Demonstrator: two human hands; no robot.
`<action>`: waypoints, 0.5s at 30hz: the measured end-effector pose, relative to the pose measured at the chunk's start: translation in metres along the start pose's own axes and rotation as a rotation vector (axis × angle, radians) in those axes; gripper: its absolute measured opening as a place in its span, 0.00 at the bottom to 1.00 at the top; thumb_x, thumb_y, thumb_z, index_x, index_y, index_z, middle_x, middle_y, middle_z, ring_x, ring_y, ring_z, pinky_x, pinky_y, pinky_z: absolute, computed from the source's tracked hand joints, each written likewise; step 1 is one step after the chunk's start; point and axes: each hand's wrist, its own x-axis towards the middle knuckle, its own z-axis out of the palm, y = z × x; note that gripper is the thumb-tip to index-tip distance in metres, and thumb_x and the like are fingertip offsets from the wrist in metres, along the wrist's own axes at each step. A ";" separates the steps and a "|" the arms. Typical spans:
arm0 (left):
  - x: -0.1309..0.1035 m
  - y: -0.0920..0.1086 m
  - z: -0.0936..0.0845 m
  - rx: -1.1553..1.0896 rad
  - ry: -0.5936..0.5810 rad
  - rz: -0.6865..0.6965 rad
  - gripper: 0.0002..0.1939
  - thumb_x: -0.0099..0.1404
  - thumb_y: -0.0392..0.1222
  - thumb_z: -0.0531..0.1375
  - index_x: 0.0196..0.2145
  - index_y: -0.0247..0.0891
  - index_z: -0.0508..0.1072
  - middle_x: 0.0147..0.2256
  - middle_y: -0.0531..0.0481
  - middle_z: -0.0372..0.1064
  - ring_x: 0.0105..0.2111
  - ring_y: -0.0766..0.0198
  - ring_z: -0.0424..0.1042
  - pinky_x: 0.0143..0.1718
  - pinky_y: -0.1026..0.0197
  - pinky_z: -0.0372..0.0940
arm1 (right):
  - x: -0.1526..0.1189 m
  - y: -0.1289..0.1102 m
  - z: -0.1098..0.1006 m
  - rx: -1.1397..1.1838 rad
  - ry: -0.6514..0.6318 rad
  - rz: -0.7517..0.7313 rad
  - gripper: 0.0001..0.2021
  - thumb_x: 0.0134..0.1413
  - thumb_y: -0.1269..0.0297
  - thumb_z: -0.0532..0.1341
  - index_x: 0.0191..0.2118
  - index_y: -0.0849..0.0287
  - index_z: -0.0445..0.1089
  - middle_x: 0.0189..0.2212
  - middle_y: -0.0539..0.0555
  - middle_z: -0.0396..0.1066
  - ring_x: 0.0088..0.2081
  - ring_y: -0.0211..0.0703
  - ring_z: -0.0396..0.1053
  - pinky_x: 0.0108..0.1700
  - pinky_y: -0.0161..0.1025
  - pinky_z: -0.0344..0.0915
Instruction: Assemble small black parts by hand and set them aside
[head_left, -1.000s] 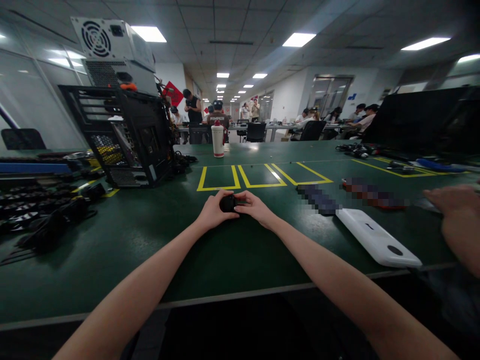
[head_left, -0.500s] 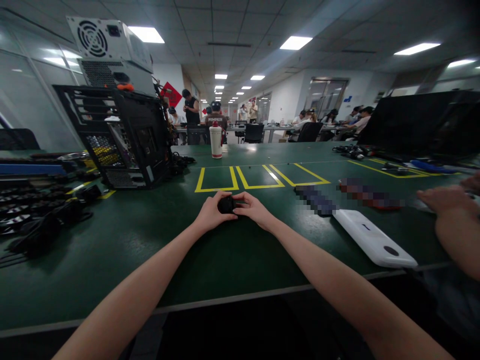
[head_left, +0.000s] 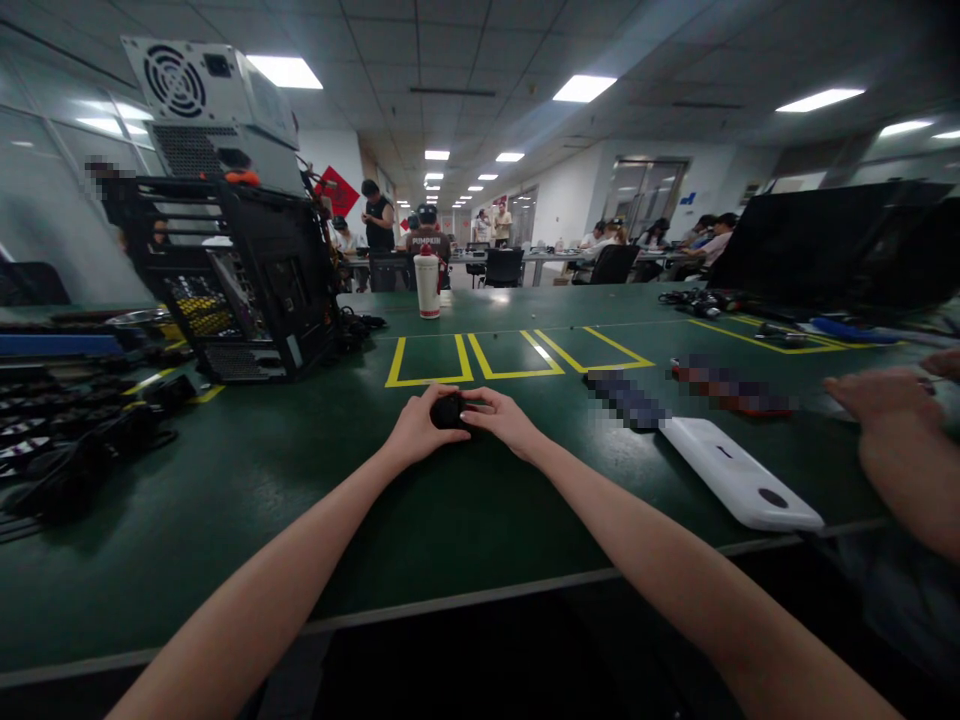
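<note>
The left hand (head_left: pixel 415 428) grips a small, dark, rounded object (head_left: pixel 448 411) between thumb and fingers, above the green desk (head_left: pixel 450 530), near its yellow tape outlines. The right hand (head_left: pixel 504 422) has its fingertips at the object's right side. A white, smooth, oblong case (head_left: pixel 739 475) with a dark round spot lies to the right, beside a pixelated phone-like thing (head_left: pixel 626 398). On the left stands an open black metal computer case (head_left: pixel 259 290), grey perforated metal boxes (head_left: pixel 214 100) stacked on top. A pale cup (head_left: pixel 428 286) stands farther back. People sit and stand in the long, panel-lit room. The object's details are too dark to tell, and another person's hand (head_left: pixel 885 398) blurs at right.
</note>
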 end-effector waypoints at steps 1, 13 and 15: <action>0.000 0.000 0.000 0.002 0.001 0.001 0.31 0.44 0.50 0.64 0.46 0.45 0.60 0.44 0.49 0.64 0.44 0.54 0.64 0.43 0.51 0.59 | -0.001 0.000 0.000 -0.004 0.004 -0.005 0.16 0.38 0.68 0.63 0.38 0.58 0.65 0.41 0.53 0.67 0.42 0.40 0.66 0.49 0.44 0.59; 0.001 0.001 -0.001 -0.009 -0.008 -0.016 0.31 0.43 0.49 0.64 0.46 0.43 0.60 0.44 0.48 0.64 0.43 0.53 0.65 0.43 0.49 0.59 | -0.001 -0.003 0.002 -0.038 -0.010 -0.022 0.18 0.39 0.70 0.62 0.41 0.59 0.64 0.43 0.54 0.66 0.45 0.41 0.65 0.50 0.45 0.58; 0.001 0.001 -0.001 -0.013 -0.005 -0.008 0.32 0.43 0.49 0.64 0.46 0.43 0.60 0.45 0.47 0.64 0.43 0.53 0.65 0.43 0.49 0.59 | -0.003 -0.005 0.002 -0.043 -0.008 -0.027 0.18 0.37 0.70 0.63 0.39 0.59 0.64 0.42 0.54 0.66 0.45 0.41 0.65 0.50 0.45 0.59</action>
